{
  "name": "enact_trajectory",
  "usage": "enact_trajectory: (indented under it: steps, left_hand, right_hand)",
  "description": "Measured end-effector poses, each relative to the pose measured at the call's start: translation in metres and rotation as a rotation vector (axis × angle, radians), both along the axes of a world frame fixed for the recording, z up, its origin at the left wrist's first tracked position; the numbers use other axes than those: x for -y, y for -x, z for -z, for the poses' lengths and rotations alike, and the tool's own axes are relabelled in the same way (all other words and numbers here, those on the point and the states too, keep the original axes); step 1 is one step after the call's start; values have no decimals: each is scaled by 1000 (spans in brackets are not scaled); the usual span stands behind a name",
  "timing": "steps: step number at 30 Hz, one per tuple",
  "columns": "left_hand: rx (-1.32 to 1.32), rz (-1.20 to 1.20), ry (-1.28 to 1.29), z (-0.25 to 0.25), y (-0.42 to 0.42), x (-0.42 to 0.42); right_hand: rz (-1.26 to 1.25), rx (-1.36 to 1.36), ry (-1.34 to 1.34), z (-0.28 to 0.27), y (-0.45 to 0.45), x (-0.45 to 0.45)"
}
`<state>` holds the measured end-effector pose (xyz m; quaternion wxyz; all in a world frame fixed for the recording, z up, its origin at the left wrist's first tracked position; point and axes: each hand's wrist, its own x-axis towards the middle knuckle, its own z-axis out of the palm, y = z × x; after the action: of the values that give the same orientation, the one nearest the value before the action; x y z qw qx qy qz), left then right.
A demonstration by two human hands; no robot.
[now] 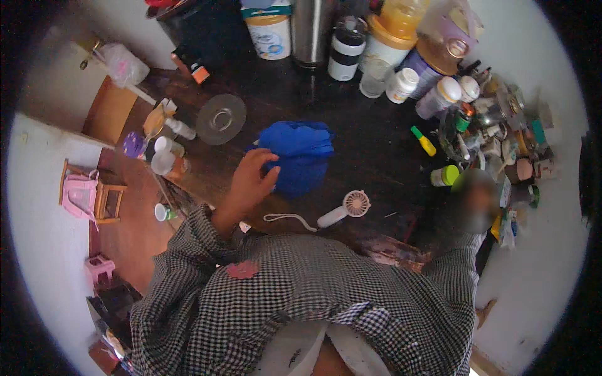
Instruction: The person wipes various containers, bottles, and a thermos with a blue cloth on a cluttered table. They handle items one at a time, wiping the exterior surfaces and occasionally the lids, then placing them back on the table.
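Note:
A folded blue cloth [296, 155] lies on the dark tabletop before me. My left hand [254, 176] is at the cloth's left edge, its fingers apart and slightly bent, with nothing seen between them. Nearer my body is a small white hand-held fan [345, 209] with a wrist strap [291, 216]. My right arm reaches to the right edge of the table. A blurred patch covers my right hand [477, 202], so its grip is hidden. Beside it stands a small jar with a lime-green lid [444, 176], and a yellow and green marker-like tube [423, 141] lies farther back.
Along the back stand a white tub [268, 37], a steel flask [309, 33], a black-and-white bottle [347, 49] and a clear cup [376, 79]. Several small bottles and jars [494, 122] crowd the right side. A clear round lid [221, 120] lies at left, near other jars [164, 157].

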<state>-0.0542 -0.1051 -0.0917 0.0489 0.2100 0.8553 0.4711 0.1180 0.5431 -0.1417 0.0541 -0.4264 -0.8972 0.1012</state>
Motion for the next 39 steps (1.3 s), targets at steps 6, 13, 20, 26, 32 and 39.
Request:
enact_trajectory:
  steps: [6, 13, 20, 26, 32, 39]
  left_hand:
    - [-281, -46, 330, -30, 0, -18]
    - [-218, 128, 557, -14, 10, -30]
    - [-294, 110, 525, 2, 25, -30]
    - [-276, 57, 544, 2, 31, -50]
    - [-150, -16, 510, 4, 37, -71]
    - [-197, 56, 50, 13, 21, -49]
  right_hand:
    - [110, -785, 792, -41, -39, 70]
    - [-42, -620, 442, -42, 19, 161]
    - [-42, -663, 279, -3, 55, 175]
    - [-70, -768, 316, 30, 58, 154]
    - [6, -793, 268, 31, 61, 126]
    - [-160, -748, 173, -58, 75, 222]
